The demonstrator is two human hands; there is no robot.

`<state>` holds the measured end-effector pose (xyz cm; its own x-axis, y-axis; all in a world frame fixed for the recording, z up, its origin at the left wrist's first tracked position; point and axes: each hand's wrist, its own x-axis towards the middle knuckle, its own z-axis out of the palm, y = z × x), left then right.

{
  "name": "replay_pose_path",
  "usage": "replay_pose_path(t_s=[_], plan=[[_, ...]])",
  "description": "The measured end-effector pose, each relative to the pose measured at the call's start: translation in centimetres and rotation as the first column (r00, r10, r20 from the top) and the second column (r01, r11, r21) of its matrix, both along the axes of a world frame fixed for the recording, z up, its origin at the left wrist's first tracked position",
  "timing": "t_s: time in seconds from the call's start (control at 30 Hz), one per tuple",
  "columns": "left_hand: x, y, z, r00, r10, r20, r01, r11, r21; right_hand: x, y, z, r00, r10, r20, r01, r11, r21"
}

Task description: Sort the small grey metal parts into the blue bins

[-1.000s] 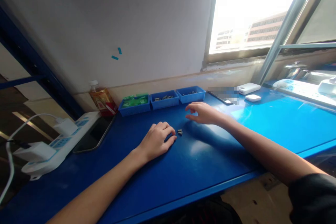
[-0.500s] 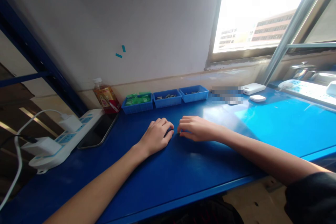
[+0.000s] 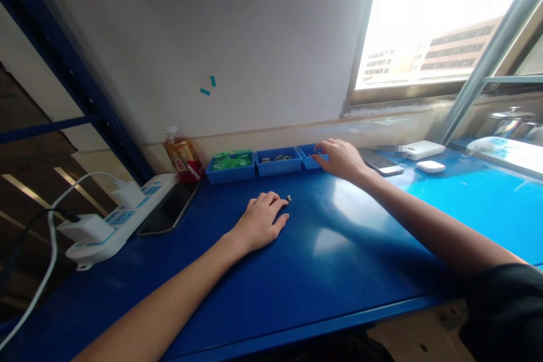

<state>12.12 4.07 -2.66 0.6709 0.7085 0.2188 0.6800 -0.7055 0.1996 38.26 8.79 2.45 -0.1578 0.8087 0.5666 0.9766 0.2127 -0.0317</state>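
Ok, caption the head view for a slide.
Right hand at the rightmost blue bin; left hand by small metal parts.

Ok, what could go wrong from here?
1. The small metal parts lie loose at the left hand's fingertips; a nudge could scatter them over the table.
2. The right hand covers part of the right bin; a finger catching the rim might tip it.
3. The middle bin, holding metal pieces, sits right beside that one, so a dropped part could end up in the wrong bin.
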Motion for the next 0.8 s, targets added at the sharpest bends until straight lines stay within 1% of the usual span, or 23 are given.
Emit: replay_pose_path(t_s=[0.03, 0.07, 0.1, 0.13, 0.17, 0.2, 0.23, 0.27, 0.33, 0.4, 0.43, 0.47, 0.53, 0.57, 0.6, 0.63, 0.7, 0.73, 0.77, 0.8], plan=[[0.0, 0.0, 0.0, 1.0, 0.002, -0.002, -0.002, 1.0, 0.005, -0.7, -0.5, -1.2, 0.996, 0.09, -0.003, -0.09, 0.994, -0.065], [0.0, 0.0, -0.1, 1.0, 0.004, -0.006, -0.004, 1.0, 0.011, -1.6, -1.1, -2.4, 0.973, 0.229, -0.001, -0.228, 0.966, -0.121], [0.0, 0.0, -0.1, 1.0, 0.006, -0.012, -0.006, 1.0, 0.015, -2.5, -1.8, -3.4, 0.93, 0.367, 0.01, -0.36, 0.917, -0.17], [0.0, 0.1, -0.2, 1.0, 0.009, -0.016, -0.009, 1.0, 0.021, -3.3, -2.4, -4.3, 0.876, 0.483, 0.014, -0.47, 0.858, -0.21], [0.1, 0.1, -0.3, 1.0, 0.013, -0.022, -0.013, 1.0, 0.026, -4.1, -2.8, -5.0, 0.824, 0.567, 0.014, -0.547, 0.802, -0.24], [0.0, 0.1, -0.3, 0.999, 0.017, -0.027, -0.016, 0.999, 0.03, -4.6, -3.1, -5.5, 0.789, 0.614, 0.009, -0.593, 0.765, -0.253], [0.0, 0.1, -0.4, 0.999, 0.018, -0.032, -0.017, 0.999, 0.034, -5.0, -3.1, -5.8, 0.773, 0.634, -0.004, -0.615, 0.748, -0.251], [0.0, 0.1, -0.4, 0.999, 0.017, -0.037, -0.016, 0.999, 0.037, -5.3, -2.9, -6.1, 0.772, 0.636, -0.019, -0.621, 0.746, -0.239], [0.0, 0.1, -0.4, 0.999, 0.016, -0.044, -0.014, 0.999, 0.042, -5.3, -2.3, -6.5, 0.783, 0.621, -0.039, -0.614, 0.761, -0.207], [0.0, 0.1, -0.4, 0.999, 0.013, -0.044, -0.011, 0.999, 0.044, -5.2, -1.9, -6.3, 0.773, 0.634, -0.019, -0.628, 0.761, -0.162], [0.0, 0.0, -0.4, 0.999, 0.012, -0.042, -0.01, 0.999, 0.043, -5.1, -1.9, -5.9, 0.758, 0.653, 0.005, -0.648, 0.753, -0.118], [0.0, 0.0, -0.4, 0.999, 0.012, -0.037, -0.01, 0.999, 0.043, -5.0, -2.2, -5.3, 0.74, 0.672, 0.032, -0.671, 0.74, -0.046], [-0.1, 0.0, -0.3, 1.0, 0.008, -0.022, -0.007, 0.999, 0.037, -4.9, -3.8, -3.1, 0.711, 0.698, 0.085, -0.7, 0.691, 0.179], [-0.1, 0.0, -0.3, 1.0, 0.005, -0.013, -0.004, 0.999, 0.032, -4.9, -4.9, -1.7, 0.713, 0.694, 0.101, -0.684, 0.657, 0.319], [-0.1, 0.0, -0.3, 1.0, 0.001, -0.006, -0.001, 1.0, 0.025, -4.8, -6.1, -0.1, 0.716, 0.688, 0.116, -0.655, 0.606, 0.451], [-0.1, 0.1, -0.2, 1.0, -0.002, -0.001, 0.002, 1.0, 0.017, -4.7, -7.3, 1.5, 0.736, 0.667, 0.118, -0.602, 0.565, 0.564], [-0.1, 0.1, -0.1, 1.0, -0.008, 0.002, 0.008, 1.0, -0.003, -4.0, -8.6, 4.1, 0.794, 0.597, 0.113, -0.477, 0.497, 0.724], [-0.1, 0.1, 0.0, 1.0, -0.008, 0.002, 0.008, 1.0, -0.013, -3.5, -8.6, 5.0, 0.827, 0.558, 0.071, -0.387, 0.472, 0.792], [-0.1, 0.1, 0.0, 1.0, -0.007, 0.002, 0.007, 1.0, -0.02, -2.9, -8.0, 5.4, 0.861, 0.508, 0.002, -0.291, 0.491, 0.821], [-0.1, 0.1, 0.1, 1.0, -0.004, 0.002, 0.004, 1.0, -0.025, -2.1, -7.0, 5.2, 0.897, 0.435, -0.08, -0.206, 0.571, 0.795]])
